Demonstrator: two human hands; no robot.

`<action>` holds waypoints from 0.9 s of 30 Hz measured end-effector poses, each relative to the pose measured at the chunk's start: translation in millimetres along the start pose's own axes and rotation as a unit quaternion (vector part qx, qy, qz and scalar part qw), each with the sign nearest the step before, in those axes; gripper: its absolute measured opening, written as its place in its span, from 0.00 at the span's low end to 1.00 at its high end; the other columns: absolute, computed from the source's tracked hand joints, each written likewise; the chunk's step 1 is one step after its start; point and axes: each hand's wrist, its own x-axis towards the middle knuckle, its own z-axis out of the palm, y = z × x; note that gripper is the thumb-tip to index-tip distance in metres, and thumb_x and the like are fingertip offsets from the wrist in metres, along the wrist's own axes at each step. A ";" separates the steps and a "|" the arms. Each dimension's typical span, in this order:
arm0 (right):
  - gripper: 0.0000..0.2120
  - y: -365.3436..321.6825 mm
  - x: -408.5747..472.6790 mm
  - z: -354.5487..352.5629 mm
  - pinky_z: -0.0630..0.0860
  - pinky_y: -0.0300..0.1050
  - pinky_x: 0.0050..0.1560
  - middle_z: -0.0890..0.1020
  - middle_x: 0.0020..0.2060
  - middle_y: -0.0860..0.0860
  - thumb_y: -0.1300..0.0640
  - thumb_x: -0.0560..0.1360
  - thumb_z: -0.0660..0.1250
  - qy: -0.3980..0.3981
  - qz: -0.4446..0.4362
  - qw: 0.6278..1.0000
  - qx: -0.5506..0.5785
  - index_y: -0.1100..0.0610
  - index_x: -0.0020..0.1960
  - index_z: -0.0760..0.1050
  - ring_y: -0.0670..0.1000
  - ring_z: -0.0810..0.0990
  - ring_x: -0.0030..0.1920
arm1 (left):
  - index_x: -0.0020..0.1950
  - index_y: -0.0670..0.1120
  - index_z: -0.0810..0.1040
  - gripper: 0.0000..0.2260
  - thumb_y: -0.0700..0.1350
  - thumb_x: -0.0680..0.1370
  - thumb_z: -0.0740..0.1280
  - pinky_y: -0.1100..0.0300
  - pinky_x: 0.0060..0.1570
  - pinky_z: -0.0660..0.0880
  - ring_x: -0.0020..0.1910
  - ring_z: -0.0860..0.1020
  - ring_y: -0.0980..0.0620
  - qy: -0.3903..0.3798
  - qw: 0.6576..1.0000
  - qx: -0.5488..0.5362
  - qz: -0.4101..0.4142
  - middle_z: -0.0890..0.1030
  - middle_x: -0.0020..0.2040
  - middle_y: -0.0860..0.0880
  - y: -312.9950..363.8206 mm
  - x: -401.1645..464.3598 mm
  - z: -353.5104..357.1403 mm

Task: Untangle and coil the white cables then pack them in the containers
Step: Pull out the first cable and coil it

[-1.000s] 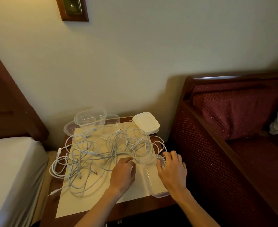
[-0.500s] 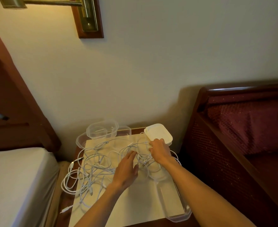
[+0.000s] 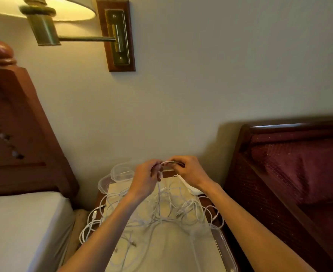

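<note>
My left hand (image 3: 146,176), at centre frame, is pinching one white cable (image 3: 159,195) with curled fingers, its length hanging down to the tangle (image 3: 161,214) below. My right hand (image 3: 189,172), just beside it, is gripping the same cable's raised loop. I judge the cables light, limp and snag-prone, best held near a plug end. Clear containers (image 3: 120,170) are sitting behind my left hand.

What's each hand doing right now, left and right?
Left hand: fingers curled, pinching a white cable lifted off the pile.
Right hand: fingers curled, pinching the same cable's raised loop.
</note>
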 end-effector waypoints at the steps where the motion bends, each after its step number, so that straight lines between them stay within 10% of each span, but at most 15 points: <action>1: 0.09 -1.7 -1.5 -2.5 0.72 0.40 0.38 0.81 0.33 0.44 0.57 0.79 0.66 -0.004 0.015 1.000 0.001 0.52 0.43 0.82 0.41 0.76 0.34 | 0.50 0.45 0.80 0.09 0.36 0.81 0.62 0.50 0.39 0.80 0.34 0.78 0.51 0.028 1.000 0.000 0.008 0.81 0.39 0.50 6.8 3.2 -10.2; 10: 0.10 -38.7 -21.4 -22.3 0.76 0.41 0.38 0.73 0.31 0.51 0.57 0.82 0.61 -0.013 0.096 0.984 0.148 0.60 0.48 0.79 0.47 0.73 0.33 | 0.47 0.46 0.79 0.07 0.38 0.81 0.63 0.58 0.36 0.78 0.36 0.79 0.53 0.079 0.997 -0.022 -0.011 0.81 0.41 0.50 31.1 -27.8 -54.7; 15: 0.16 -77.7 -22.9 -42.4 0.68 0.40 0.37 0.74 0.27 0.46 0.53 0.79 0.63 -0.103 0.100 0.988 0.063 0.55 0.33 0.75 0.45 0.70 0.30 | 0.47 0.46 0.78 0.08 0.37 0.82 0.62 0.53 0.35 0.80 0.35 0.80 0.47 0.049 0.996 -0.039 -0.060 0.80 0.39 0.44 5.0 -60.6 -42.7; 27: 0.09 -81.4 -67.5 -20.6 0.78 0.38 0.42 0.84 0.37 0.47 0.48 0.78 0.67 -0.073 0.053 0.996 -0.023 0.52 0.49 0.83 0.42 0.80 0.37 | 0.47 0.51 0.82 0.08 0.39 0.79 0.67 0.54 0.39 0.80 0.33 0.81 0.51 0.027 0.999 -0.030 -0.002 0.83 0.35 0.50 25.2 -56.7 -40.3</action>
